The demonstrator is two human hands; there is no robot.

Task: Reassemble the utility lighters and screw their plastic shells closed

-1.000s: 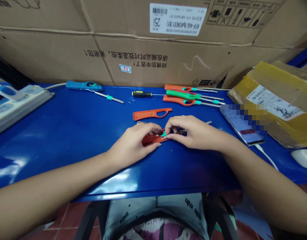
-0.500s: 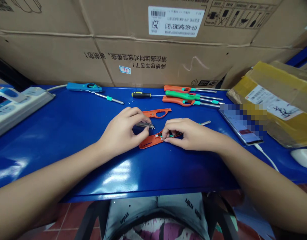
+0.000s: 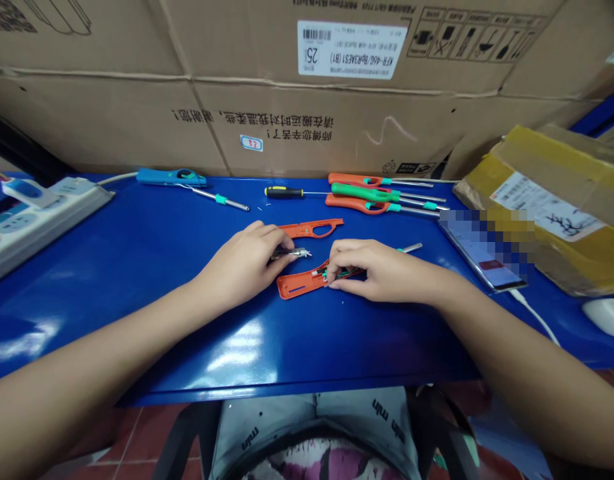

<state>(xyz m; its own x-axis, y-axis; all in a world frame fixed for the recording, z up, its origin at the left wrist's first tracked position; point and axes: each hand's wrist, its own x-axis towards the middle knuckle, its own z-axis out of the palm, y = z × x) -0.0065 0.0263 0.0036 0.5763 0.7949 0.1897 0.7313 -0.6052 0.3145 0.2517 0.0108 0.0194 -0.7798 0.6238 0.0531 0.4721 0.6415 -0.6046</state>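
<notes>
My left hand is closed on a small dark lighter fuel tank, whose metal valve end sticks out to the right between thumb and fingers. An open orange lighter handle half lies below it on the blue table, with a green part and other small parts inside. My right hand pinches at the middle of this half; the fingers cover what they grip. Its metal tube shows beyond the right hand. The other orange handle half lies just behind the left hand's fingers.
A yellow-and-black screwdriver lies at the back beside several assembled lighters. A blue lighter with its tube detached sits back left, near a power strip. To the right are a phone and a taped box.
My left hand has drawn slightly left with the fuel tank, uncovering more of the orange half's left end. My right hand stays nearly in place.
</notes>
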